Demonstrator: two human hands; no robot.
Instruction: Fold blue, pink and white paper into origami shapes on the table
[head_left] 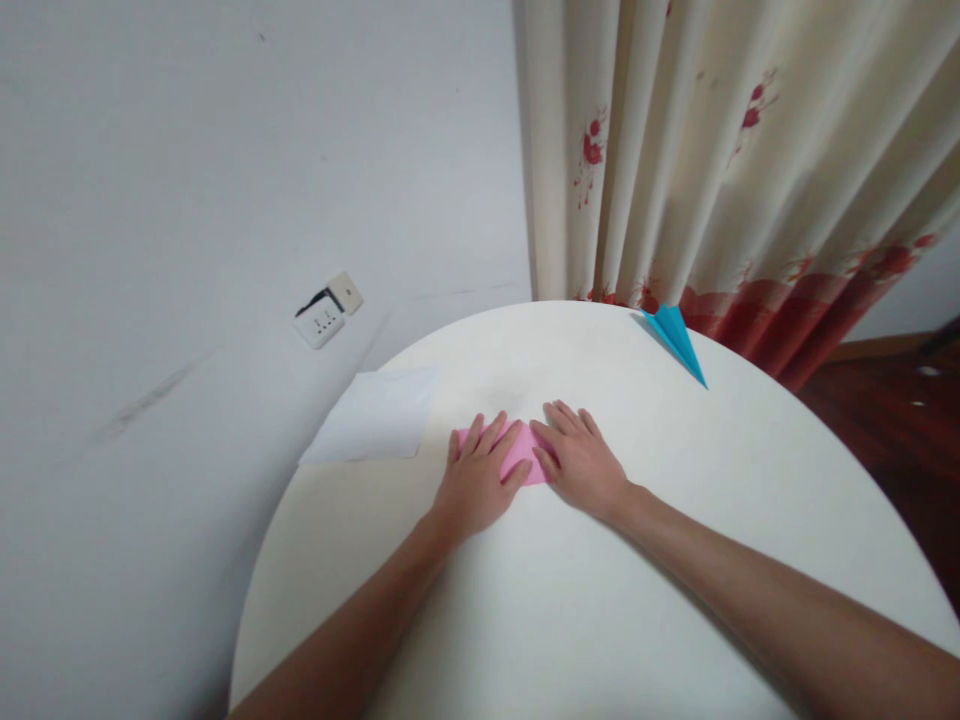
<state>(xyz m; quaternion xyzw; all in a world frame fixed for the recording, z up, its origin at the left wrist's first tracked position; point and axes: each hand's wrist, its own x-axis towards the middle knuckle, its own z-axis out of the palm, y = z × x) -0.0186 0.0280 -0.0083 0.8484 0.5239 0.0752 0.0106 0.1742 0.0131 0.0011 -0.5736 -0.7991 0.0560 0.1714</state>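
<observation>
Both hands, left (476, 482) and right (579, 458), lie flat with fingers spread, pressing pink paper (519, 455) between and mostly hidden under them. Blue plane (677, 337) sits well beyond the right hand.

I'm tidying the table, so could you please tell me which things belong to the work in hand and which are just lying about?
In hand:
- pink paper, pressed flat under the left hand and right hand

Lying about:
- blue paper plane, at the round table's far edge
- white paper sheet, overhanging the left edge
</observation>
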